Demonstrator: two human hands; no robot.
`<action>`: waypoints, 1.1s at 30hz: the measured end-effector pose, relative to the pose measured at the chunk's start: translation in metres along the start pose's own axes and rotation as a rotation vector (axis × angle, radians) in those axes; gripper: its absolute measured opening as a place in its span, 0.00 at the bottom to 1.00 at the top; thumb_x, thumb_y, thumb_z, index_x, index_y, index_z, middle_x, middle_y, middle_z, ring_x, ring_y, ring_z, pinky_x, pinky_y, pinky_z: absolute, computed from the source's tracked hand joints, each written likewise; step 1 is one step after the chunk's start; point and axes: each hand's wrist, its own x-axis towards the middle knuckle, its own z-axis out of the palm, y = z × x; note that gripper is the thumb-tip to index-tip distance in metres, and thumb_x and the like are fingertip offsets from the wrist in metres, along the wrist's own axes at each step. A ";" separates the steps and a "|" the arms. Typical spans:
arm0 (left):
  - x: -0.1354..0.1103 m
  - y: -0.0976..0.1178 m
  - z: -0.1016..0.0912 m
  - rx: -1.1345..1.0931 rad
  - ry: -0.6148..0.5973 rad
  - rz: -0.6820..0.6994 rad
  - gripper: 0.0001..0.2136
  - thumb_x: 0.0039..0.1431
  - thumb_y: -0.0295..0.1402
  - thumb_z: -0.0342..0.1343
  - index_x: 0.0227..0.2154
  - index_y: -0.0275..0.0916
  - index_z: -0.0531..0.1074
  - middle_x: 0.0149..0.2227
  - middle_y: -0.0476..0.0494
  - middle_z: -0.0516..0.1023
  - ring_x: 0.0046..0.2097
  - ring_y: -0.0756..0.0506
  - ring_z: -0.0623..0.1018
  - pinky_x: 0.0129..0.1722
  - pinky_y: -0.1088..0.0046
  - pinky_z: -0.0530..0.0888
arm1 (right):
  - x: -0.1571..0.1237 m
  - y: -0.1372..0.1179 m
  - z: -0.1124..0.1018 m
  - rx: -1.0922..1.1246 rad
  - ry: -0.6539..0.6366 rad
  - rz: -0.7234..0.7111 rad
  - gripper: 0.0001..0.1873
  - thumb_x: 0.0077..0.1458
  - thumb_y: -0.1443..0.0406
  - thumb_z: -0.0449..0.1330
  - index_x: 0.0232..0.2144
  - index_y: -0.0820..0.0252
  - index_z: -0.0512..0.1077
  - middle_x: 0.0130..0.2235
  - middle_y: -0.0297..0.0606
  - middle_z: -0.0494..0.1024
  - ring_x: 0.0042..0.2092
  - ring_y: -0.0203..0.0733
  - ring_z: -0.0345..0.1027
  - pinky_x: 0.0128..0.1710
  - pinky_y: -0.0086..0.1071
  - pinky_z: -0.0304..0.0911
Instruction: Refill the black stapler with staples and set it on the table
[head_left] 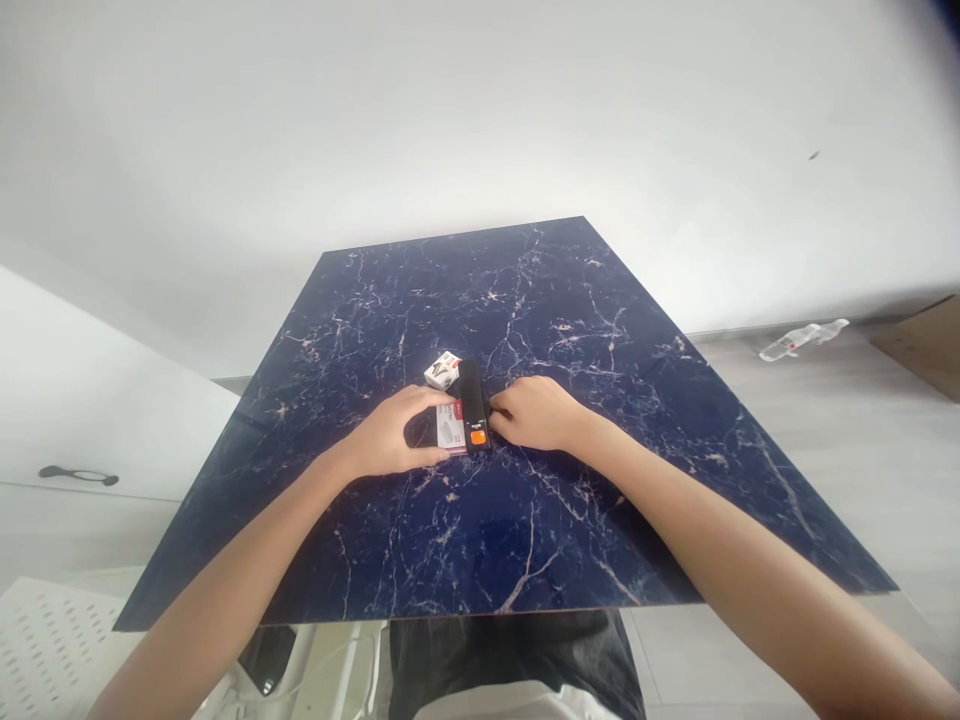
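Observation:
My left hand point(386, 435) spans a flat white-and-red box point(450, 430), its thumb at the near edge and its fingers at the far edge. Against the right side of that box lies a black stapler point(472, 400) with an orange patch at its near end. My right hand point(536, 412) is closed beside the stapler, its curled fingertips at the stapler's right edge. Whatever those fingertips pinch, if anything, is hidden. A small white box point(442, 370) with dark printing sits just beyond my left fingers, touching or close to the stapler's far end.
The dark blue marbled table point(480, 540) has its far edge near a white wall. On the floor to the right lie clear plastic bottles point(802, 340), with a brown cardboard piece point(926, 350) past them. A white cabinet with a dark handle point(79, 475) stands at the left.

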 end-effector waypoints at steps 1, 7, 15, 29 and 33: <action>0.000 -0.001 0.000 0.001 -0.008 -0.004 0.29 0.58 0.47 0.66 0.61 0.46 0.69 0.58 0.37 0.75 0.57 0.34 0.75 0.56 0.53 0.75 | 0.000 0.000 0.000 0.004 0.001 -0.002 0.20 0.63 0.60 0.49 0.31 0.58 0.80 0.33 0.43 0.83 0.33 0.45 0.74 0.30 0.34 0.54; -0.001 -0.001 0.002 0.001 -0.032 -0.013 0.32 0.57 0.46 0.66 0.63 0.47 0.67 0.60 0.37 0.73 0.59 0.34 0.75 0.57 0.53 0.74 | 0.000 -0.001 -0.001 0.029 -0.009 0.015 0.20 0.64 0.60 0.50 0.31 0.58 0.81 0.33 0.43 0.83 0.33 0.44 0.73 0.31 0.34 0.54; -0.002 0.005 0.002 0.047 -0.022 0.004 0.30 0.58 0.47 0.65 0.62 0.47 0.67 0.59 0.37 0.73 0.58 0.34 0.75 0.59 0.52 0.73 | 0.000 -0.001 0.000 0.022 -0.014 0.024 0.20 0.64 0.60 0.50 0.32 0.58 0.81 0.35 0.44 0.83 0.34 0.45 0.74 0.32 0.33 0.55; 0.000 0.005 0.008 0.166 -0.008 0.058 0.35 0.59 0.52 0.62 0.66 0.44 0.62 0.62 0.35 0.71 0.59 0.31 0.73 0.59 0.49 0.70 | 0.001 -0.001 0.001 0.018 -0.013 0.025 0.21 0.64 0.60 0.49 0.32 0.58 0.81 0.33 0.43 0.82 0.33 0.44 0.73 0.32 0.33 0.54; 0.000 -0.006 0.010 0.152 0.151 0.079 0.25 0.70 0.47 0.50 0.64 0.43 0.65 0.62 0.34 0.70 0.60 0.34 0.71 0.60 0.51 0.69 | 0.001 -0.001 0.000 0.022 -0.034 0.029 0.22 0.65 0.60 0.49 0.33 0.58 0.81 0.33 0.43 0.82 0.33 0.44 0.73 0.32 0.33 0.55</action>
